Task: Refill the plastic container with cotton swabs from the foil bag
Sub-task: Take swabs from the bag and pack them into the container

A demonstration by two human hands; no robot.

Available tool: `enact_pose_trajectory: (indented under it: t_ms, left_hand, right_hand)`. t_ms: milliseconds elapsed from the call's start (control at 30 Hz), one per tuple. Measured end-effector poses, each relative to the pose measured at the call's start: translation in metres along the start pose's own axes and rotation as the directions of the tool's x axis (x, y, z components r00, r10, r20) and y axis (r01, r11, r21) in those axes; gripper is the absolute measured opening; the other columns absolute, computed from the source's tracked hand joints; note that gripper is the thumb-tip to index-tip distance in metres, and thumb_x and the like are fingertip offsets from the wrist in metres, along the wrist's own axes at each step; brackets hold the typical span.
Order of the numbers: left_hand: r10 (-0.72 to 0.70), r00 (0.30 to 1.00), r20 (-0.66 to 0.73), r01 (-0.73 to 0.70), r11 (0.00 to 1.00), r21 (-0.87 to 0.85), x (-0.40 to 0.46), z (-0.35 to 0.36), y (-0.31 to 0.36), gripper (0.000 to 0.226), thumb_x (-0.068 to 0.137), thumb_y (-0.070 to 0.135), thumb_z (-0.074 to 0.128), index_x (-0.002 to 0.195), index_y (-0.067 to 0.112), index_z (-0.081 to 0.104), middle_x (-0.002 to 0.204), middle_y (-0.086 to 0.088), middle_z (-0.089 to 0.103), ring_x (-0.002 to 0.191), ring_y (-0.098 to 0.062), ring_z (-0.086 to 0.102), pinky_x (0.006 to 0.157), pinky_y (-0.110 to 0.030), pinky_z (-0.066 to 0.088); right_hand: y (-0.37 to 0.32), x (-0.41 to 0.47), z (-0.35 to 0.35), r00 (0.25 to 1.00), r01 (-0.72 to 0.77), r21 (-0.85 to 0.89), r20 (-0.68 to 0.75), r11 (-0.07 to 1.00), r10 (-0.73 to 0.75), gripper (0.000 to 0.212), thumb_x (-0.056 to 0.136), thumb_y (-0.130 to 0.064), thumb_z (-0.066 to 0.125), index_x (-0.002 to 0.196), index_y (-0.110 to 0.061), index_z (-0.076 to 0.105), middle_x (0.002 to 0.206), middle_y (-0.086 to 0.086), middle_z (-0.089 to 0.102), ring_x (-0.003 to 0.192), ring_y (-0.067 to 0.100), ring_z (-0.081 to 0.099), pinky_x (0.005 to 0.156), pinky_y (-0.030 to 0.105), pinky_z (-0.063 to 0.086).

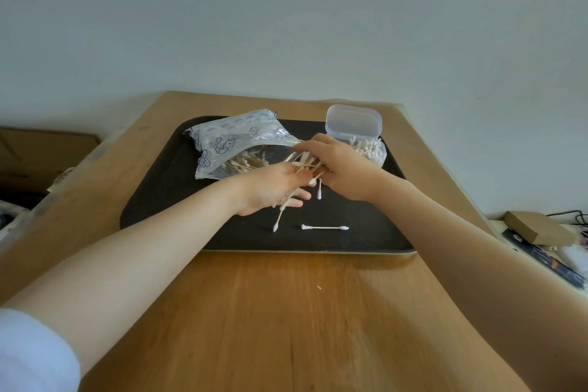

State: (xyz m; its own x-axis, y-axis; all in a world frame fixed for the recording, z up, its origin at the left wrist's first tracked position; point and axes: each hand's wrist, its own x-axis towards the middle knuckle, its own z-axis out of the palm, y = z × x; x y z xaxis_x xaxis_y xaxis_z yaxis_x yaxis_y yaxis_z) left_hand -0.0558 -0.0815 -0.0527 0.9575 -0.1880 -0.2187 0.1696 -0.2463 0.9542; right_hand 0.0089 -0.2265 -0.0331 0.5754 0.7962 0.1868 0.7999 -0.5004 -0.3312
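The silver foil bag (229,143) with blue prints lies on the black tray (366,239), its open mouth toward my hands and wooden-stick swabs showing inside. The clear plastic container (370,151) stands at the tray's back right, lid (353,122) flipped up, with swabs upright in it. My right hand (337,165) grips a bundle of cotton swabs (307,165) at the bag's mouth. My left hand (273,191) is cupped palm up under the bundle, fingers loosely round several swabs. Some swabs hang or fall below it. One loose swab (324,227) lies flat on the tray.
The tray sits on a wooden table (286,312) against a pale wall. A cardboard box (537,226) and cables lie off the table's right side. A brown box (41,149) stands to the left.
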Motion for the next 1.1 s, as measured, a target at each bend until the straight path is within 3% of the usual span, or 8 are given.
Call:
enact_pose_trajectory:
  t_ms: [200, 333, 633, 800, 900, 967, 1033, 1100]
  left_hand:
    - [0.106, 0.994, -0.025, -0.109, 0.984, -0.140, -0.002, 0.008, -0.001, 0.021, 0.100, 0.027, 0.038, 0.113, 0.017, 0.051, 0.089, -0.006, 0.064, 0.077, -0.018, 0.067, 0.075, -0.031, 0.057]
    - [0.093, 0.994, 0.051, -0.080, 0.974, -0.210, -0.003, 0.012, 0.000, 0.011, 0.101, 0.025, 0.037, 0.102, 0.024, 0.048, 0.071, -0.001, 0.044, 0.054, -0.009, 0.042, 0.046, -0.016, 0.034]
    - [0.011, 0.986, 0.165, 0.050, 0.931, -0.362, -0.006, 0.001, -0.003, 0.014, 0.097, 0.014, 0.043, 0.091, 0.011, 0.056, 0.068, 0.000, 0.051, 0.053, -0.005, 0.039, 0.041, -0.013, 0.028]
    - [-0.001, 0.984, 0.179, 0.065, 0.934, -0.350, -0.007, -0.003, 0.000, 0.019, 0.097, 0.008, 0.042, 0.082, 0.012, 0.053, 0.065, 0.001, 0.048, 0.052, -0.005, 0.036, 0.042, -0.014, 0.027]
    - [-0.018, 0.983, 0.183, 0.076, 0.946, -0.315, -0.006, -0.001, 0.003, 0.023, 0.097, 0.007, 0.038, 0.076, 0.011, 0.047, 0.063, 0.000, 0.044, 0.050, -0.006, 0.035, 0.043, -0.015, 0.026]
    - [-0.034, 0.984, 0.175, 0.085, 0.952, -0.293, -0.006, -0.001, 0.002, 0.025, 0.099, 0.011, 0.038, 0.074, 0.012, 0.045, 0.063, 0.000, 0.042, 0.050, -0.006, 0.033, 0.043, -0.015, 0.026]
    - [-0.038, 0.980, 0.194, 0.092, 0.957, -0.275, -0.007, -0.002, 0.000, 0.024, 0.100, 0.019, 0.038, 0.077, 0.012, 0.044, 0.064, 0.001, 0.042, 0.050, -0.005, 0.032, 0.045, -0.015, 0.026]
    - [-0.048, 0.969, 0.242, 0.120, 0.949, -0.292, -0.009, -0.004, -0.001, 0.021, 0.098, 0.027, 0.040, 0.084, 0.012, 0.044, 0.066, 0.001, 0.041, 0.051, -0.004, 0.033, 0.046, -0.014, 0.029]
  right_hand:
    - [-0.004, -0.001, -0.002, 0.999, -0.015, 0.072, -0.041, 0.997, 0.018, 0.065, 0.084, 0.007, 0.050, 0.142, -0.017, 0.034, 0.130, 0.008, 0.036, 0.111, 0.018, 0.045, 0.084, 0.015, 0.038]
    - [-0.006, 0.000, -0.001, 0.999, -0.027, 0.103, 0.036, 0.994, 0.024, 0.067, 0.082, 0.009, 0.049, 0.143, -0.013, 0.030, 0.133, 0.009, 0.030, 0.116, 0.018, 0.037, 0.083, 0.010, 0.029]
    - [-0.001, -0.010, 0.000, 0.986, 0.111, -0.164, 0.138, 0.980, -0.089, 0.071, 0.085, -0.019, 0.036, 0.150, -0.024, 0.006, 0.156, 0.000, 0.009, 0.140, 0.023, 0.013, 0.112, 0.043, 0.018]
    - [-0.007, -0.012, 0.000, 0.981, 0.139, -0.348, 0.178, 0.927, -0.081, 0.083, 0.089, -0.016, 0.046, 0.147, -0.017, -0.014, 0.158, 0.002, 0.000, 0.143, 0.022, 0.010, 0.113, 0.036, 0.019]
    - [-0.011, -0.009, 0.007, 0.991, 0.115, -0.455, 0.118, 0.883, -0.068, 0.083, 0.090, -0.012, 0.044, 0.146, -0.015, -0.018, 0.154, 0.008, 0.019, 0.129, 0.028, 0.040, 0.099, 0.035, 0.037]
    - [-0.013, -0.007, 0.010, 0.995, 0.056, -0.472, 0.096, 0.880, -0.012, 0.083, 0.091, -0.011, 0.042, 0.145, -0.016, -0.021, 0.147, 0.011, 0.032, 0.099, 0.027, 0.058, 0.073, 0.033, 0.048]
    - [-0.014, -0.005, 0.010, 0.995, -0.005, -0.451, 0.082, 0.893, 0.047, 0.077, 0.092, -0.013, 0.041, 0.147, -0.017, -0.013, 0.136, 0.010, 0.044, 0.068, 0.020, 0.054, 0.053, 0.032, 0.043]
    - [-0.016, -0.003, 0.008, 0.994, -0.013, -0.424, 0.093, 0.906, 0.058, 0.060, 0.093, -0.016, 0.041, 0.144, -0.014, 0.011, 0.122, 0.010, 0.053, 0.067, 0.020, 0.053, 0.054, 0.033, 0.044]
